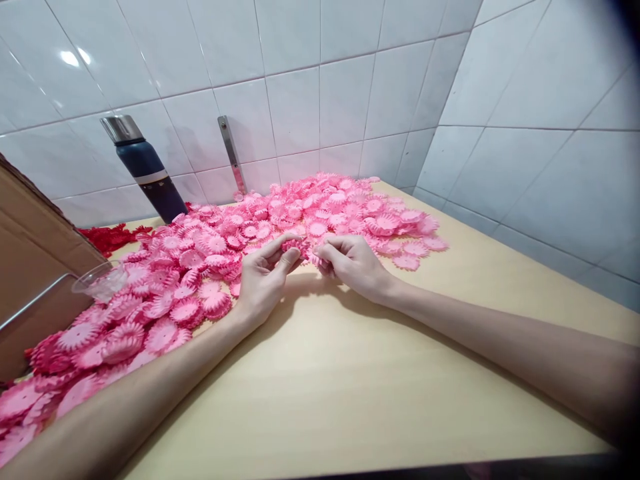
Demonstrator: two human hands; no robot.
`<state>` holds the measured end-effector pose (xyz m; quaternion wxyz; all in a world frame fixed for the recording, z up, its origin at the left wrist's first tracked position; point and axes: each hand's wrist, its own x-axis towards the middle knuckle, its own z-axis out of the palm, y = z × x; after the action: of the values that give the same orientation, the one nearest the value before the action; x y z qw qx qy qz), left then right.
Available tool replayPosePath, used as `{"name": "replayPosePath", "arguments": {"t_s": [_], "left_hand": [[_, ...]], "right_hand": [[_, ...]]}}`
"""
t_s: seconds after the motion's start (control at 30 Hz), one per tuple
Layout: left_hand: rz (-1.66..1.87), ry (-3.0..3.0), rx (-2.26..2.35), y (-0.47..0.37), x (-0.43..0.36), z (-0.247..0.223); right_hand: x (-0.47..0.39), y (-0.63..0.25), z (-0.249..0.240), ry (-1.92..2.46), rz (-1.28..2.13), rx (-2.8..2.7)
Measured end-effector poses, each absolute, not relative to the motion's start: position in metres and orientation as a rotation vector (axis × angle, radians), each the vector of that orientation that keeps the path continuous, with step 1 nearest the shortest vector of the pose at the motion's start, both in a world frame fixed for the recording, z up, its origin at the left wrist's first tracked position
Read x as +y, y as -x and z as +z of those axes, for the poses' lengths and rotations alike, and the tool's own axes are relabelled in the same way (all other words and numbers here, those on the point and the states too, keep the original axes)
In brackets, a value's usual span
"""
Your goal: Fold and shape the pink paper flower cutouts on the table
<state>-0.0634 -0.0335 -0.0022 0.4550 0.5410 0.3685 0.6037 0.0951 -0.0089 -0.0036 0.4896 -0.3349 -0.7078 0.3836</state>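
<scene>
My left hand (264, 279) is closed in a pinch, with a small pink scalloped flower disc (293, 245) between thumb and fingers. Close by on its right, my right hand (356, 268) has thumb and forefinger pressed together. A bit of pink shows at its fingertips, but whether it is held there or lies behind I cannot tell. Both hands are just above the table, in front of a wide heap of pink scalloped flower discs (340, 207). Many of those discs have a small hole in the middle.
A dark blue bottle (145, 167) with a steel cap stands at the back left, by red pieces (113, 239). A clear plastic cup (103, 283) lies near a cardboard box (45, 247). A metal strip (231, 153) leans on the tiled wall (300, 107) behind the pale table (320, 387).
</scene>
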Motion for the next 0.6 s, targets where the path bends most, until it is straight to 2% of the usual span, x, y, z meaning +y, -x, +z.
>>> {"name": "replayPosePath", "arguments": {"t_s": [0.1, 0.2, 0.3, 0.37, 0.47, 0.6], "left_hand": [[1.456, -1.179, 0.851, 0.064, -0.030, -0.005], [1.455, -1.138, 0.817, 0.072, -0.022, -0.005], [1.727, -1.135, 0.843, 0.087, -0.017, -0.002], [1.848, -1.103, 0.895, 0.092, -0.017, 0.000], [1.642, -1.208, 0.921, 0.087, -0.022, 0.000], [1.529, -1.259, 0.939, 0.075, -0.028, -0.002]], "right_hand": [[-0.011, -0.095, -0.005, 0.789, 0.785, -1.789], [-0.005, -0.098, -0.007, 0.848, 0.851, -1.650], [0.007, -0.104, -0.008, 0.967, 0.983, -1.238], [0.011, -0.106, -0.008, 0.971, 0.955, -1.296], [0.008, -0.107, -0.006, 0.845, 0.932, -1.580], [0.007, -0.108, -0.007, 0.834, 0.908, -1.605]]}}
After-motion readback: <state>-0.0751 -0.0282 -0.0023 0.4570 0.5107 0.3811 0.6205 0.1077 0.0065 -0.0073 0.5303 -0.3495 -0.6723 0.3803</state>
